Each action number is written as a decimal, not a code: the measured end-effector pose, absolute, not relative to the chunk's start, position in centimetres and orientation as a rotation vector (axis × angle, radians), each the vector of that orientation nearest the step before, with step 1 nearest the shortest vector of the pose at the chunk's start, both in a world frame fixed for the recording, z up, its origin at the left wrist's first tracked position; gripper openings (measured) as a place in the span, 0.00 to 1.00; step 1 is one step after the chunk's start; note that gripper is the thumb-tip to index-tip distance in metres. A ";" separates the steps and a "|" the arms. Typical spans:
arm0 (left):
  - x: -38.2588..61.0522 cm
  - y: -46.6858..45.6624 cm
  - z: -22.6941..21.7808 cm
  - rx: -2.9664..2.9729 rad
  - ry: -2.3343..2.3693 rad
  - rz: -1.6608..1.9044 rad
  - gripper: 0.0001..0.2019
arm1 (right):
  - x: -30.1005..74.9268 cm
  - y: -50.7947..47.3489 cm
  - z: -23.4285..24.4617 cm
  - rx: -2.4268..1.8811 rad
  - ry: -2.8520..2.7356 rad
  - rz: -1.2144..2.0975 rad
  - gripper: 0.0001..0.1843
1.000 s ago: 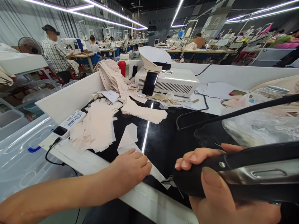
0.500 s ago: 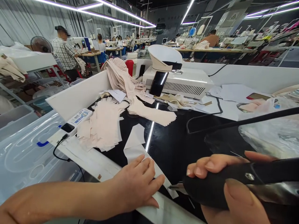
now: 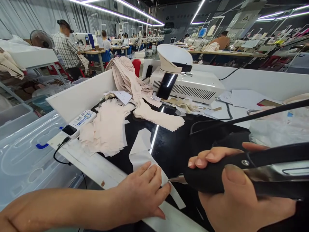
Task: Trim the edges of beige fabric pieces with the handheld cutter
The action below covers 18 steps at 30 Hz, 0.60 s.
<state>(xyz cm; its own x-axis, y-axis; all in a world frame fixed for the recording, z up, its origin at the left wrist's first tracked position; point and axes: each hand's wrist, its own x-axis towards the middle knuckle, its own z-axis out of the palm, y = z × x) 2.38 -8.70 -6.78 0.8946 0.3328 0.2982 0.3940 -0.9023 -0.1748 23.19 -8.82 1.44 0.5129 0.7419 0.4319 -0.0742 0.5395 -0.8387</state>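
Observation:
A narrow pale strip of cloth (image 3: 142, 158) with an angled upper end lies on the black worktop (image 3: 176, 154). My left hand (image 3: 147, 190) rests over the strip, fingers loosely bent and fingertips pressing it down. In my right hand (image 3: 238, 196) is a black tool (image 3: 205, 177) with a pointed metal tip; its exact kind is unclear. The tip touches or nearly touches the strip beside my left forefinger. Left of the strip is a spread pile of pale pink cut pieces (image 3: 103, 129). Another fanned stack of cloth (image 3: 156, 117) lies behind it.
A black cable (image 3: 260, 114) crosses the right side. Behind stand a phone (image 3: 167, 86), a white vented box (image 3: 205, 87) and a cream cap-like piece (image 3: 173, 56). A white power bank (image 3: 80, 120) sits left; a plastic bag (image 3: 270, 132) lies right. People work at sewing machines beyond.
My right hand has moved left and slightly up with the black tool, bringing its tip close to my left forefinger. My left hand stays nearly in place on the strip. The view has shifted slightly.

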 end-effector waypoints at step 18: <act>2.6 -9.2 -6.6 -2.860 -0.560 -0.464 0.40 | 22.2 -7.2 1.2 -0.776 -0.838 0.498 0.23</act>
